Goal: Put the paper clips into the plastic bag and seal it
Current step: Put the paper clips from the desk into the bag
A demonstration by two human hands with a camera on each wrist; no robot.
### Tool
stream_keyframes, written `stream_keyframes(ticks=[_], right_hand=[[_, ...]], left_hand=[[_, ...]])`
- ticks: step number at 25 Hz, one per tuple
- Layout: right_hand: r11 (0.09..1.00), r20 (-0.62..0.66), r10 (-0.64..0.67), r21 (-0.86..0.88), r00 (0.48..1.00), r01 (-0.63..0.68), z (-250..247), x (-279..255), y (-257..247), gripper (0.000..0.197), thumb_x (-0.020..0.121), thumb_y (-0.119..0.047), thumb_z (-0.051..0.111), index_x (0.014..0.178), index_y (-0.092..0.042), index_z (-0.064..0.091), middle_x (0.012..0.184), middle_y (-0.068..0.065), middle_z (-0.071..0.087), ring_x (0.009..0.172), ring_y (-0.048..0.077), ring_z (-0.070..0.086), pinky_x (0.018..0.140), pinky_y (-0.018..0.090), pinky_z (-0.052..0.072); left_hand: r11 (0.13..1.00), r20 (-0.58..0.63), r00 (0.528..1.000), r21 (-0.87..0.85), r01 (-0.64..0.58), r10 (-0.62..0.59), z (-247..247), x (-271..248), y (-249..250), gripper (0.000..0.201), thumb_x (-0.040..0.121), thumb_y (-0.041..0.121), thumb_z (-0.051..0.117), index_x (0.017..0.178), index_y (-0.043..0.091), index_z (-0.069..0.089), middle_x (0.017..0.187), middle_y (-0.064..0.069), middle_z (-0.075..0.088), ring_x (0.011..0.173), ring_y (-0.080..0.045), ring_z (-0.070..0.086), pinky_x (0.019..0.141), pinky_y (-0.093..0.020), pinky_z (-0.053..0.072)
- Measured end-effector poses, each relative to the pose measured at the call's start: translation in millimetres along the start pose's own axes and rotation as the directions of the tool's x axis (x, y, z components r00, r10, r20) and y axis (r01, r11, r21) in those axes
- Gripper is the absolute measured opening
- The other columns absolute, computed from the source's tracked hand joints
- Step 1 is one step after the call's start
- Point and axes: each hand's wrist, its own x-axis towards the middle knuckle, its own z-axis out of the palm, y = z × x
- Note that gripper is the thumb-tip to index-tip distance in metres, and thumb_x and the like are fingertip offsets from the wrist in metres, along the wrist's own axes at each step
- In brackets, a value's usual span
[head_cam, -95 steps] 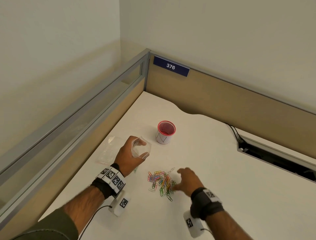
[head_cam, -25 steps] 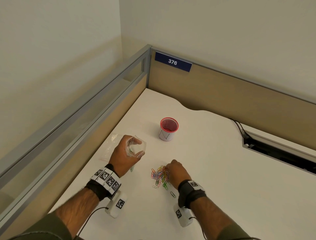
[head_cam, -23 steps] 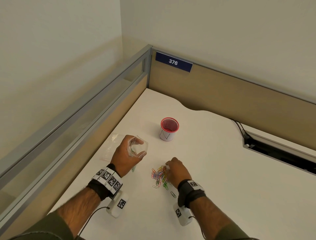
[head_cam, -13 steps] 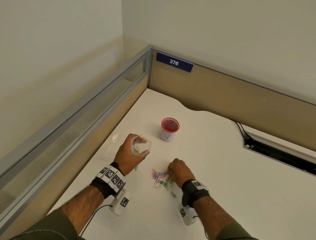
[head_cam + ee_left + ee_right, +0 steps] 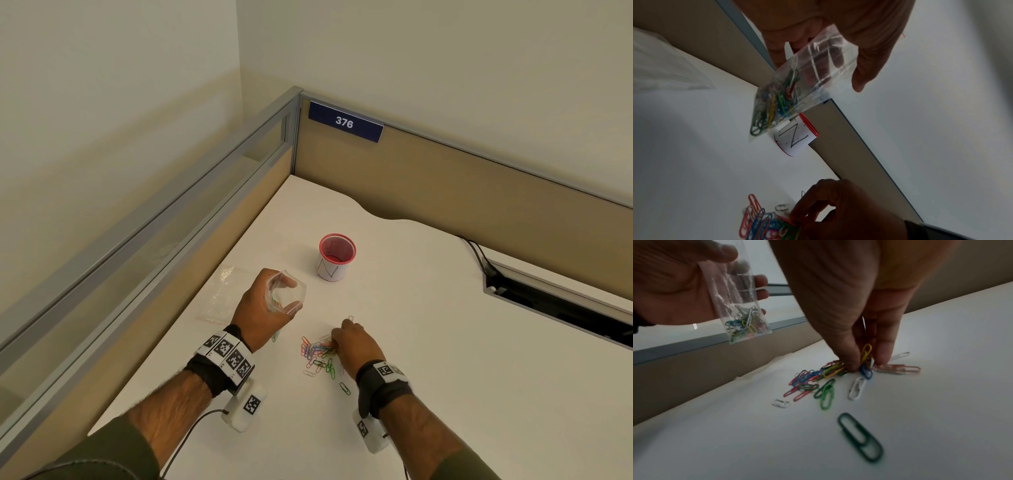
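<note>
Your left hand (image 5: pixel 265 317) held the clear plastic bag (image 5: pixel 286 296), limp and part-filled, mouth up above the white surface (image 5: pixel 445 359). Your right hand (image 5: pixel 352 344) had its grip narrowed, pinching a few of the coloured wire paper clips (image 5: pixel 818 379) from the pile; they looked light, stiff and slippery, so best taken in small bunches.

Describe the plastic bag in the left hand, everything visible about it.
The plastic bag is small, clear and crinkled, made of thin glossy film. The left hand holds it above the desk, mouth up and open. A bunch of colored paper clips sits at its bottom. It hangs clear of the desk, with only the hand touching it.
</note>
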Motion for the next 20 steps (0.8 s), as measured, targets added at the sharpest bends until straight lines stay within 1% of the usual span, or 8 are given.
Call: stream_keyframes(ticks=[4, 7, 9, 11, 13, 15, 17, 20], right_hand=[[0.995, -0.021, 0.071, 0.067, 0.997, -0.069, -5, 6, 2, 0.016, 0.091, -0.008, 0.047, 0.099, -0.007, 0.062, 0.109, 0.013, 0.059, 0.098, 0.03, 0.06, 0.082, 0.035, 0.049], [0.954, -0.054, 0.168, 0.259, 0.984, -0.148, -22, 3, 12, 0.014, 0.089, -0.009, 0.056, 0.096, -0.008, 0.068, 0.105, 0.01, 0.068, 0.096, 0.026, 0.063, 0.083, 0.031, 0.049], [0.893, -0.112, 0.226, 0.421, 0.968, -0.16, -37, -3, 15, 0.008, 0.085, -0.008, 0.064, 0.089, -0.008, 0.071, 0.094, 0.009, 0.072, 0.085, 0.023, 0.066, 0.082, 0.034, 0.055], [0.79, -0.171, 0.269, 0.602, 0.948, -0.116, -61, -14, 11, 0.004, 0.082, -0.005, 0.068, 0.083, -0.007, 0.072, 0.082, 0.01, 0.072, 0.071, 0.02, 0.066, 0.077, 0.038, 0.059], [0.698, -0.235, 0.284, 0.716, 0.929, -0.032, -93, -24, 0, 0.002, 0.081, -0.004, 0.071, 0.081, -0.006, 0.072, 0.076, 0.01, 0.072, 0.065, 0.019, 0.067, 0.073, 0.035, 0.06], [0.645, -0.31, 0.248, 0.76, 0.918, 0.083, -125, -31, -17, 0.002, 0.08, -0.005, 0.072, 0.082, -0.006, 0.072, 0.075, 0.009, 0.072, 0.064, 0.017, 0.068, 0.07, 0.029, 0.06], [0.654, -0.365, 0.18, 0.738, 0.914, 0.166, -147, -34, -37, 0.004, 0.082, -0.007, 0.072, 0.085, -0.009, 0.072, 0.078, 0.006, 0.072, 0.068, 0.017, 0.069, 0.07, 0.024, 0.059], [0.734, -0.406, 0.082, 0.642, 0.91, 0.221, -158, -30, -64, 0.005, 0.084, -0.009, 0.07, 0.088, -0.011, 0.073, 0.08, 0.002, 0.07, 0.072, 0.017, 0.067, 0.072, 0.027, 0.058]], left_hand=[[1.0, -0.015, 1.0, -0.003, -0.012, 0.012, -1, 2, -1, 0.042, 0.075, 0.014, 0.08, 0.107, 0.019, 0.053, 0.113, 0.0, 0.066, 0.116, -0.014, 0.06, 0.106, -0.04, 0.047], [1.0, -0.013, 1.0, 0.0, -0.012, 0.012, 0, 4, -3, 0.042, 0.075, 0.015, 0.08, 0.107, 0.018, 0.053, 0.113, 0.0, 0.066, 0.116, -0.014, 0.061, 0.106, -0.04, 0.047], [1.0, -0.008, 1.0, 0.006, -0.013, 0.013, 2, 6, -4, 0.042, 0.075, 0.016, 0.08, 0.107, 0.018, 0.053, 0.113, 0.0, 0.066, 0.116, -0.013, 0.061, 0.105, -0.04, 0.048], [1.0, -0.003, 1.0, 0.003, -0.016, 0.016, 5, 7, -6, 0.043, 0.074, 0.02, 0.08, 0.107, 0.019, 0.053, 0.113, 0.002, 0.066, 0.116, -0.012, 0.061, 0.104, -0.039, 0.048], [1.0, 0.004, 1.0, 0.008, -0.02, 0.02, 9, 9, -7, 0.043, 0.075, 0.017, 0.081, 0.107, 0.019, 0.053, 0.113, 0.002, 0.066, 0.116, -0.012, 0.061, 0.104, -0.037, 0.048], [1.0, 0.012, 1.0, 0.024, -0.015, 0.015, 13, 10, -6, 0.043, 0.076, 0.014, 0.081, 0.108, 0.019, 0.053, 0.113, 0.002, 0.066, 0.116, -0.012, 0.06, 0.103, -0.033, 0.047], [0.999, 0.026, 0.999, 0.027, -0.023, 0.022, 18, 10, -5, 0.043, 0.076, 0.012, 0.081, 0.108, 0.018, 0.054, 0.112, 0.003, 0.065, 0.115, -0.011, 0.06, 0.101, -0.029, 0.047], [0.998, 0.044, 0.998, 0.031, -0.047, 0.046, 23, 9, 1, 0.044, 0.076, 0.011, 0.081, 0.109, 0.018, 0.053, 0.11, 0.008, 0.064, 0.113, -0.005, 0.06, 0.098, -0.023, 0.047]])
